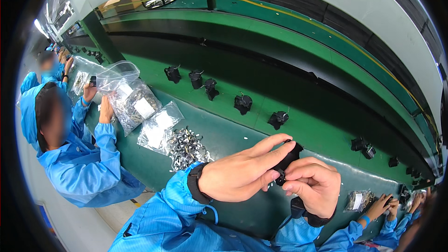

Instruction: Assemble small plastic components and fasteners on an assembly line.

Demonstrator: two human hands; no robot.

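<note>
Between my two hands is a black plastic part (290,156), held above the green bench. My left hand (245,170) grips it from the left, fingers along its top and thumb underneath. My right hand (315,184) pinches at its lower end with thumb and forefinger; whatever small piece may sit in that pinch is hidden. Left of my left wrist lies a pile of small black, white and metallic parts (186,149). Both wrists carry black bands over blue sleeves.
Black units with thin wires, such as one unit (242,104), stand along the green conveyor (261,126) beyond the bench (224,128). Clear bags (133,100) of parts lie at left. A co-worker in blue (88,158) sits left; other hands (380,207) work at right.
</note>
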